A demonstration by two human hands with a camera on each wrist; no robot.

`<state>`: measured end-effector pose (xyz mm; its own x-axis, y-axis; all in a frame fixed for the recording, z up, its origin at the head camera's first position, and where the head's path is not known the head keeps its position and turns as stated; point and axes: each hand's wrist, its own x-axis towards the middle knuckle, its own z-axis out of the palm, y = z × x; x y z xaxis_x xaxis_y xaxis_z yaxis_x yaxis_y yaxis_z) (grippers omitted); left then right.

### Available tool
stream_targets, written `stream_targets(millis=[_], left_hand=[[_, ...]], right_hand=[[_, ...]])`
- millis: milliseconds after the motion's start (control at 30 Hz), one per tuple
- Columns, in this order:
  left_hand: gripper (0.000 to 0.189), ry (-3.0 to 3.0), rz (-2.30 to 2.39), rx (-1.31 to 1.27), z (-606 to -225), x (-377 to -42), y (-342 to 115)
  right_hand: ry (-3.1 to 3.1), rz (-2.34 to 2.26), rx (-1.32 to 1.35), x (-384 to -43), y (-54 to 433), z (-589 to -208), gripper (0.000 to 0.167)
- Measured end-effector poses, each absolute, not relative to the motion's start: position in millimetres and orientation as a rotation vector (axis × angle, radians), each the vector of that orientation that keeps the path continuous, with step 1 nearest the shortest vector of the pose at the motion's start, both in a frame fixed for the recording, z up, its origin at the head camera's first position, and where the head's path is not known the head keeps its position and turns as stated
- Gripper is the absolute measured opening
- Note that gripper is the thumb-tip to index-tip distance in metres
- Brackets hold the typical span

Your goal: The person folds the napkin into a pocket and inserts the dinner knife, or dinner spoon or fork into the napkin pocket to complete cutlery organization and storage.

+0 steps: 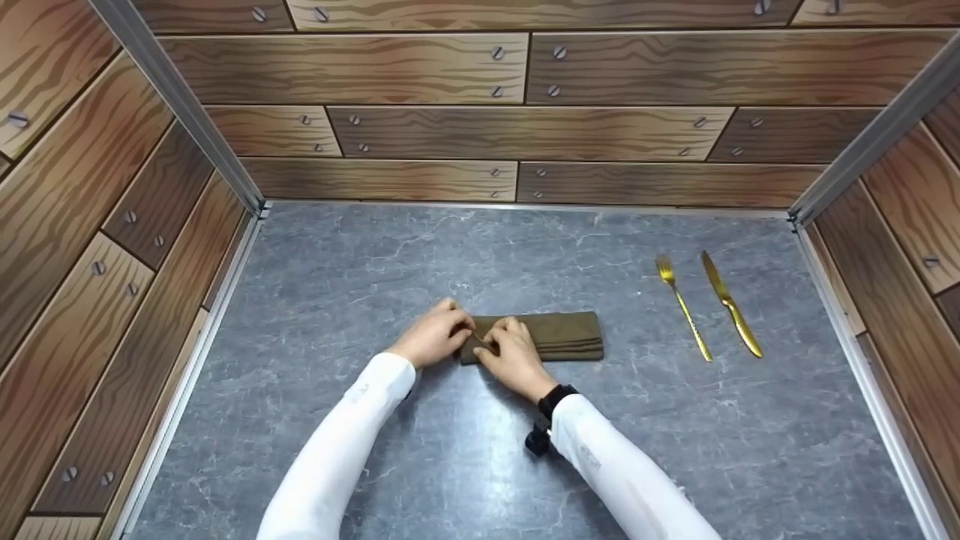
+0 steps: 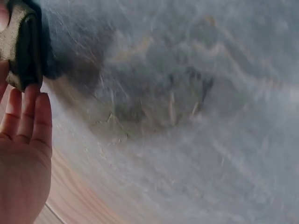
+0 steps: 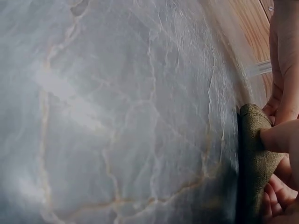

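Observation:
An olive-brown cloth napkin [image 1: 562, 334], folded into a long flat strip with stacked layers along its near edge, lies in the middle of the floor-like grey surface. At its left end my left hand [image 1: 439, 331] pinches the cloth between thumb and fingertips. My right hand [image 1: 516, 360] grips a fold a little further right, thumb toward the left hand. In the left wrist view, the fingers of the left hand [image 2: 28, 135] reach under the napkin's rolled end [image 2: 23, 46]. The right wrist view has the right thumb [image 3: 280, 136] pressing on the napkin [image 3: 254, 149].
A gold fork [image 1: 682, 311] and a gold knife [image 1: 731, 304] lie side by side to the right of the napkin. Wood-patterned walls [image 1: 420, 131] with metal edging enclose the grey marbled surface [image 1: 360, 255] at the back and both sides.

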<state>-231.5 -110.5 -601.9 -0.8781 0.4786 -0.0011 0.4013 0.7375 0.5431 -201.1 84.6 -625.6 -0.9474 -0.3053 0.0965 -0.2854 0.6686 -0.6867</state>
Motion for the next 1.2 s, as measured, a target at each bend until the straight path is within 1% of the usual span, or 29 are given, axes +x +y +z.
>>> stream_targets(millis=[167, 300, 533, 633, 667, 833, 900, 967, 1033, 1100, 1200], left_hand=[[0.015, 2.893, 0.637, 0.752, -604.8, -234.6, -108.5], [0.015, 2.925, 0.568, 0.749, -608.0, -235.5, -107.8], [0.018, 2.985, 0.42, 0.721, -607.0, -235.9, -103.0], [0.017, 3.039, 0.37, 0.72, -606.9, -235.4, -99.0], [0.017, 3.057, 0.362, 0.721, -607.0, -235.1, -97.7], [0.017, 3.147, 0.357, 0.693, -608.4, -231.8, -91.6], [0.023, 3.167, 0.357, 0.703, -608.9, -229.3, -87.8], [0.033, 3.177, 0.344, 0.771, -610.0, -226.8, -82.7], [0.044, 3.155, 0.314, 0.872, -611.6, -225.2, -76.9], [0.052, 3.092, 0.278, 0.964, -613.3, -223.9, -71.0], [0.059, 2.978, 0.259, 1.007, -615.9, -223.0, -61.6]], right_hand=[[2.862, -1.169, -0.397, -200.7, 82.4, -626.9, 0.023], [2.901, -1.166, -0.385, -199.3, 80.0, -627.9, 0.018], [3.053, -1.087, -0.469, -197.3, 76.9, -631.0, 0.018], [3.055, -1.125, -0.504, -196.2, 78.5, -633.4, 0.008], [3.044, -1.152, -0.518, -195.9, 79.8, -634.1, 0.008], [2.918, -1.356, -0.586, -192.8, 91.5, -628.2, 0.029], [2.91, -1.357, -0.599, -191.4, 100.3, -622.5, 0.033], [2.956, -1.273, -0.609, -191.8, 112.7, -616.0, 0.032], [3.043, -1.099, -0.653, -194.6, 129.0, -610.3, 0.029], [3.114, -0.888, -0.707, -198.5, 147.7, -606.5, 0.029], [3.163, -0.59, -0.733, -202.5, 175.4, -606.3, 0.038]])
